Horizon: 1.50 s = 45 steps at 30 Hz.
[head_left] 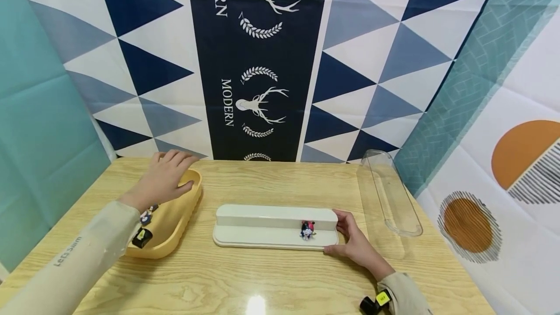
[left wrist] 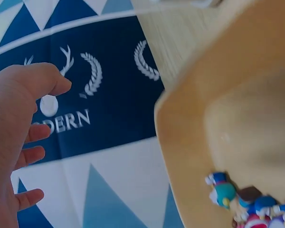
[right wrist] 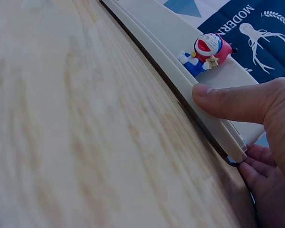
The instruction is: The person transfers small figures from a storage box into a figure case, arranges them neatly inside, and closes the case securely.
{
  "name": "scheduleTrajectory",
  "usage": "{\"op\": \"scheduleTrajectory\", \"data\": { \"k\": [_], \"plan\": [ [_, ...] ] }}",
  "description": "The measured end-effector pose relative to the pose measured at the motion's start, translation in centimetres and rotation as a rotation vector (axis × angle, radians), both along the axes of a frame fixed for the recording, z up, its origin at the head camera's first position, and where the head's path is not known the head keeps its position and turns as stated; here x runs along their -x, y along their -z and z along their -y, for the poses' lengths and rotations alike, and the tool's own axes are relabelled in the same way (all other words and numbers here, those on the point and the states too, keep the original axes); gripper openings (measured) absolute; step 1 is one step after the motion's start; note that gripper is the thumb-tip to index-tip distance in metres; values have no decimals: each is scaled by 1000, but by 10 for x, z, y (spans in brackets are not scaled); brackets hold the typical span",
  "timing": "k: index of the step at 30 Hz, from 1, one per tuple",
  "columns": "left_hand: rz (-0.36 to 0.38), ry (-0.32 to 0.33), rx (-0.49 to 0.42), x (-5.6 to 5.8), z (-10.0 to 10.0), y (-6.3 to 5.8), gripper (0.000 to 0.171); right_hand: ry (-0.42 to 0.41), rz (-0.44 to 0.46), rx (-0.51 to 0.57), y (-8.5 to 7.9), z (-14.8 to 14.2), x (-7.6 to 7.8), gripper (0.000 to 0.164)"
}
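My left hand (head_left: 165, 179) hovers over the far part of a yellow basket (head_left: 158, 251), fingers loosely bent and thumb apart, with nothing in its grasp. Several small colourful figurines (left wrist: 249, 204) lie in a corner of the basket, partly hidden by the forearm in the head view. A long white stepped display stand (head_left: 262, 234) lies on the table's middle. Its right end is held by my right hand (head_left: 358, 243), the thumb on the front edge and the fingers around the end. One cartoon cat figurine (right wrist: 208, 50) in a pink-red hood stands on the lower step, near that hand.
A clear plastic cover (head_left: 395, 193) lies at the right of the wooden table (head_left: 210, 281), close to the wall. Patterned cloth (head_left: 258, 62) hangs behind the table's back edge. Black cameras are strapped at both wrists.
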<state>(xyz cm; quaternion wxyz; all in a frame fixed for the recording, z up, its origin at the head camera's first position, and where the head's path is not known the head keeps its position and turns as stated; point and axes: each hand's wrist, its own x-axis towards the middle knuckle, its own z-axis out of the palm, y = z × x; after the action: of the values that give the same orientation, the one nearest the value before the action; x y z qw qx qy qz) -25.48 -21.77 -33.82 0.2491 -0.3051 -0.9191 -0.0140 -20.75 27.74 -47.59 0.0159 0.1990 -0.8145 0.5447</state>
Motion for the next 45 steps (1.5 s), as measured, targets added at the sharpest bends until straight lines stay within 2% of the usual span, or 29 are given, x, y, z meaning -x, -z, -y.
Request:
{"op": "scheduleTrajectory", "data": {
  "k": [5,15,25,30,35,42,45],
  "plan": [
    [57,-86,10,5,13,1,54,1,-11,-2,-1,2,-2,92],
    [134,-195,-11,17,35,10,53,-13,-35,11,-2,2,-1,91],
    [283,-311,-8,34,42,40,54,-11,-21,11,-2,3,-2,91],
    [294,-345,25,42,42,57,48,-2,3,11,-3,3,-4,92],
    [318,-371,30,49,44,71,46,-1,-10,7,-4,3,-3,92],
    [309,-416,58,50,49,92,33,-41,-38,31,-1,2,1,91],
    [329,-428,38,49,46,101,33,-51,-44,43,1,1,1,92]
  ]
}}
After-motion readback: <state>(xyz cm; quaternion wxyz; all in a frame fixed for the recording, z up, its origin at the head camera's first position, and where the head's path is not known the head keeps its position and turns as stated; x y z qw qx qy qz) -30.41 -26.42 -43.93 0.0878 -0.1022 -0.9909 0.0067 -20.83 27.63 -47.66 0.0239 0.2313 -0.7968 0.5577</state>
